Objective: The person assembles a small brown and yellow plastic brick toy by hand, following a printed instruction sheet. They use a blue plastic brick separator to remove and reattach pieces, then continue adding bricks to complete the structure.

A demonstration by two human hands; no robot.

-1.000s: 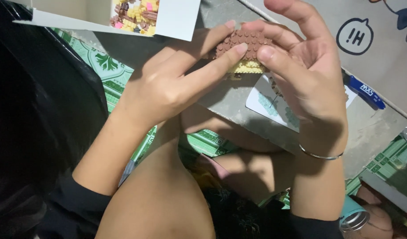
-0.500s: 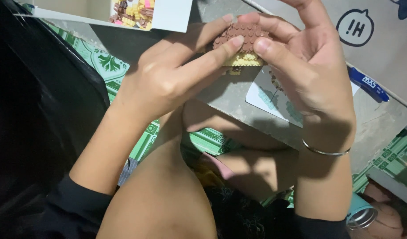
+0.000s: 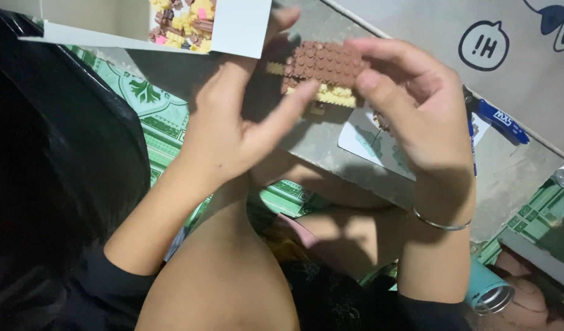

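Note:
I hold a small building-block model (image 3: 322, 70) between both hands, above a grey board (image 3: 515, 178). Its top is a brown studded roof and a pale yellow layer shows under it. My left hand (image 3: 233, 122) grips its left side, with the thumb pressed against the front edge. My right hand (image 3: 410, 104) wraps the right end, fingers curled over the top. A thin bangle (image 3: 438, 224) circles my right wrist.
A white open box (image 3: 190, 21) with several loose small blocks sits at the top left. A printed paper sheet (image 3: 371, 144) lies on the board under my hands, a blue pen (image 3: 499, 119) to the right. A teal can (image 3: 487, 291) stands at the lower right. Green patterned mat (image 3: 153, 104) beneath.
Both hands and the block model have stayed together and shifted slightly in the picture. My left thumb now presses the model's front edge.

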